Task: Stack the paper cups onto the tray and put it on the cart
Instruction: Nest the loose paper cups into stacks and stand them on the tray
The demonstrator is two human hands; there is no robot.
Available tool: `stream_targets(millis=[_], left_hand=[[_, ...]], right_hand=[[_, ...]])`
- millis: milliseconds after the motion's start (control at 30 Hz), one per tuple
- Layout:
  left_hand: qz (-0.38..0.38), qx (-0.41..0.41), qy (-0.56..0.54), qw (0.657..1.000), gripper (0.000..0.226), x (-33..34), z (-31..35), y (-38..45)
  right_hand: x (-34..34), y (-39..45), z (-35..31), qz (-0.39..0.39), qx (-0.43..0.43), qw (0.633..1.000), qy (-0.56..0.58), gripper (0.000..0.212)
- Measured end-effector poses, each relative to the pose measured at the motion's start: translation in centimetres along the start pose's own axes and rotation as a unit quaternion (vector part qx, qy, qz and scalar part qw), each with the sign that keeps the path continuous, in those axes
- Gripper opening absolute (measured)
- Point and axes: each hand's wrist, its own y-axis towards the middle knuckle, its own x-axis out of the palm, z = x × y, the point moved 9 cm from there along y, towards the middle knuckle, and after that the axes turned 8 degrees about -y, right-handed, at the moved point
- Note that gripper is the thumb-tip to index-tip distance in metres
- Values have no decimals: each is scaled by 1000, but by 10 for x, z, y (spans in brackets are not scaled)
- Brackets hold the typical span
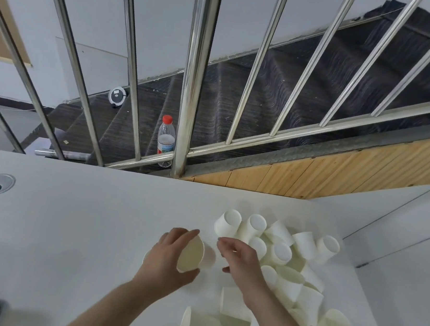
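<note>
Behind our white table (63, 225) runs a steel railing (192, 77) with a water bottle (166, 140), while at lower centre our left hand (169, 255) grips a tilted paper cup (190, 255) and our right hand (239, 259) hovers empty, fingers loosely curled, beside the heap of cups (288, 282) at lower right.

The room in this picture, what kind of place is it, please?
Probably an indoor work area beside a staircase, not a kitchen. A white table stands against a steel railing, dark stairs climb behind it, and a water bottle stands on a step.
</note>
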Motion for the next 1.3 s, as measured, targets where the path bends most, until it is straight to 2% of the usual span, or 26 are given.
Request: stream_targets(millis=[133, 233, 400, 500, 633, 800, 900, 1067, 1167, 1300], left_hand=[[-27, 12, 51, 998, 81, 16, 0, -1], [-30, 36, 67, 997, 80, 25, 3, 0], [-35, 53, 95, 993, 79, 30, 1, 2], [-65, -18, 164, 984, 82, 23, -18, -1], [-103, -109, 231, 961, 85, 14, -44, -10], [-121, -142, 219, 958, 84, 14, -55, -18], [-121, -147, 202, 961, 78, 13, -54, -19], [-124, -145, 178, 965, 70, 14, -54, -22], [-118, -132, 176, 968, 68, 13, -52, -25], [-102, -116, 167, 974, 68, 8, -46, -30]], right_hand=[[13, -2, 1, -27, -36, 996, -78, 28], [19, 1, 5, -32, -61, 986, -153, 20], [13, 9, 11, 23, -58, 973, -224, 24], [4, 16, 18, 39, -45, 956, -287, 23], [7, 26, 30, 11, -36, 927, -374, 32], [18, 29, 36, -17, -28, 903, -428, 43], [23, 22, 27, -28, -59, 876, -478, 54], [50, 4, 24, -120, -108, 840, -518, 82], [58, 0, 25, -122, -127, 826, -536, 76], [55, -9, 14, -73, -146, 843, -513, 73]])
